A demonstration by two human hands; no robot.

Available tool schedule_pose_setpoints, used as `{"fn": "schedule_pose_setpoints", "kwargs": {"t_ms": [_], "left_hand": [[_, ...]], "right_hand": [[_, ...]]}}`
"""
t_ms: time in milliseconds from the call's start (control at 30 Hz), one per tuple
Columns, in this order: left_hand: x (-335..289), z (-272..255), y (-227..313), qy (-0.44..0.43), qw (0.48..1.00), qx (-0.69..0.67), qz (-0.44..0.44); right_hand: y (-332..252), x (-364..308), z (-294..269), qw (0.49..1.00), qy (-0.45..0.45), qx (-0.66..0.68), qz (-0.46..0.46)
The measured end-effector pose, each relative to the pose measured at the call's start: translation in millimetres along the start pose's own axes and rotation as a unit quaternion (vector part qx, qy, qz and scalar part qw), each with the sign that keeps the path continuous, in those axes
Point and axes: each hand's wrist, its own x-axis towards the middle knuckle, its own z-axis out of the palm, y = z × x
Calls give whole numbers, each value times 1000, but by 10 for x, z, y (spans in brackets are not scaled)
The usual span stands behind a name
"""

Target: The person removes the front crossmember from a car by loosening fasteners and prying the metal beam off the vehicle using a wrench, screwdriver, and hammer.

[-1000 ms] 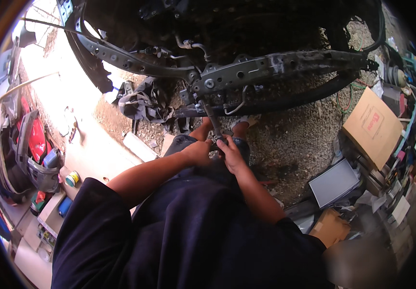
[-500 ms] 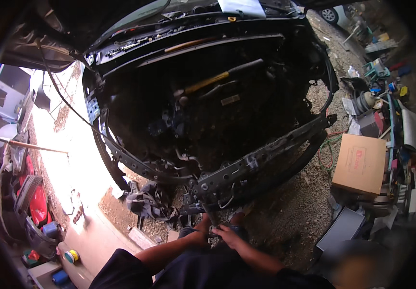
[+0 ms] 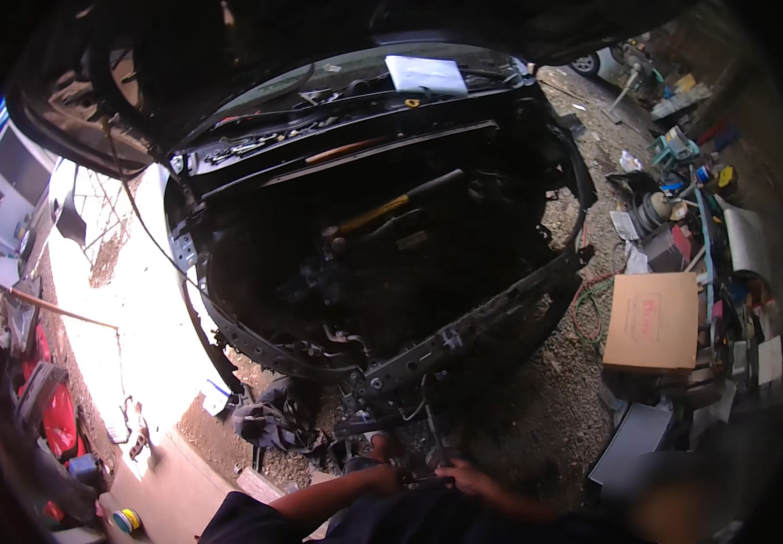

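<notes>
"Red, glossy curved panels [image 3: 60,422] at far left. What follows?"

"A flat beige board [image 3: 174,485] on the ground, then a crumpled black heap [image 3: 275,419]."

"And the bare left hand [image 3: 388,477]?"

"Low in the middle. It's too dim there to tell how far its fingers are closed or whether they hold anything."

"What's just right of it?"

"A slim, dark grey metal bar [image 3: 435,437], slightly tilted, below the curved black metal front frame [image 3: 409,363] of the car. I can't tell whether the two touch."

"The bare right hand [image 3: 466,477]?"

"Its fingers are curled closed around the bar's lower end."

"Farther right?"

"A flat grey rectangular panel [image 3: 629,442], and a brown cardboard box [image 3: 650,335] just above it."
</notes>
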Motion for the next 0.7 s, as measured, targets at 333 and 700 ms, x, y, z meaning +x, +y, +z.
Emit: {"fn": "schedule_pose_setpoints", "kwargs": {"t_ms": [333, 700], "left_hand": [[318, 50, -34, 97, 903, 413, 64], [2608, 913, 1847, -46, 875, 479, 40]], "right_hand": [[-359, -1774, -1662, 963, 202, -81, -162], [880, -3873, -4258, 899, 341, 97, -256]]}}
